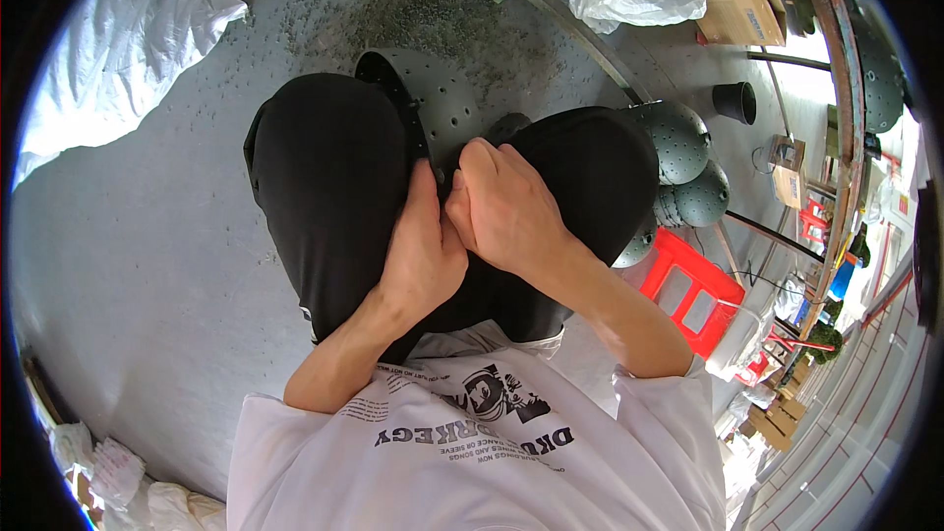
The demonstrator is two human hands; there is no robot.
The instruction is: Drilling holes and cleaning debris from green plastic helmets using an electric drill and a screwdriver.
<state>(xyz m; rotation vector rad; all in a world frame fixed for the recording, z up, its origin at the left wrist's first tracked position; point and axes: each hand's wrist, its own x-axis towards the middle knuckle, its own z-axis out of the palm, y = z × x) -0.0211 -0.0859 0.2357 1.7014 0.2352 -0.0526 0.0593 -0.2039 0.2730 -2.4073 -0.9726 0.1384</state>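
Perforated grey shell (444, 103) is seen between two knees in black trousers (329, 167), its curved, hole-dotted face turned upward and its near edge set beside both hands. The left hand (425, 251) is laid along the inside of the left thigh, its fingers extended up to the shell's near edge; whether anything is pinched there cannot be told. The right hand (506, 202) is bent at the knuckles, with its fingers curled in tightly just beside the same edge and close against the left hand; what is gripped inside it is hidden. Beyond the shell, the grey floor (157, 275) is strewn with small dark bits (403, 15). To the right of the knees, more perforated domes (674, 143) are grouped near a red stool (693, 290), and a black pot (735, 103) is seen farther off.
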